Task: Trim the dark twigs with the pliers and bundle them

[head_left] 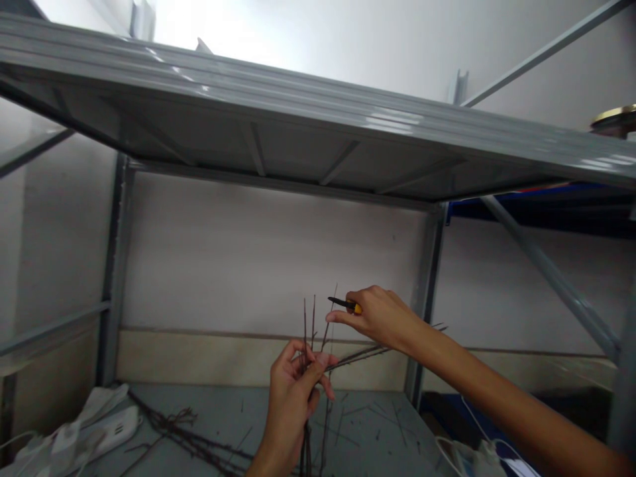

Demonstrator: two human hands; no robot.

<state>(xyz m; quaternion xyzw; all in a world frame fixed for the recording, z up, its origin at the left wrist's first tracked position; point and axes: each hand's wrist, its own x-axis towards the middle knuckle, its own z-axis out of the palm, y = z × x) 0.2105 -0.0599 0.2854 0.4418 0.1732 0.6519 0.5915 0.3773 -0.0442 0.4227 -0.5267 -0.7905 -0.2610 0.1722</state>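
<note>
My left hand (pixel 294 391) is closed around a bunch of thin dark twigs (pixel 312 331) that stand upright, with their tips rising above my fingers. My right hand (pixel 380 315) is closed on a small tool with a yellow handle and black tip (pixel 344 304), held just right of the twig tips. A few twigs branch off to the right behind my right wrist.
I face a grey metal rack with a shelf board overhead (pixel 298 126) and a lower shelf (pixel 362 430) strewn with twig offcuts. A heap of twigs (pixel 183 430) and a white power strip (pixel 106 427) lie at the left. White cables lie at the lower right (pixel 477 454).
</note>
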